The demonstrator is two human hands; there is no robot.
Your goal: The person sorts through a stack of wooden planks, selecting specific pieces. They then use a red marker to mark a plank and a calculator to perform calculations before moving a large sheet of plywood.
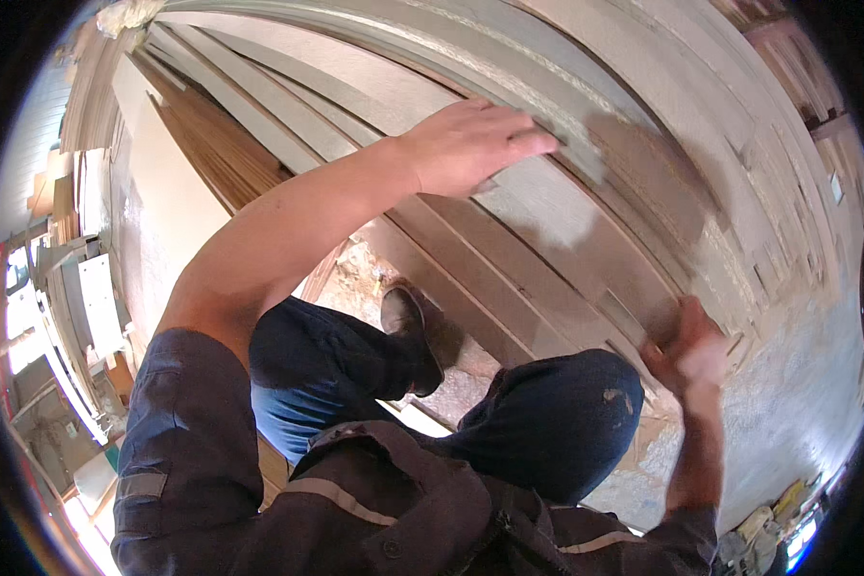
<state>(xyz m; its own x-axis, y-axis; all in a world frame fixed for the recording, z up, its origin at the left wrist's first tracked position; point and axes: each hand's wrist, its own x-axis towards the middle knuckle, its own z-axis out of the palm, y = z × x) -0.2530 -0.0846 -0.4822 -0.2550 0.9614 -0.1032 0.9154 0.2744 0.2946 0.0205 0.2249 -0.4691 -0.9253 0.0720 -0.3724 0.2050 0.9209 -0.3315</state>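
My left hand lies palm down on a pale wooden board, fingers together and stretched toward the right. That board leans in a stack of long boards standing against a wall. My right hand is low at the right, blurred, pressed against the lower edge of the same boards; whether it grips anything cannot be made out. My knees in dark blue trousers and a dark shoe sit between the two hands.
Brown planks and a large pale sheet lean at the left. Shelving with cut panels stands far left. A rough concrete floor with debris spreads at the right, with small items at the lower right.
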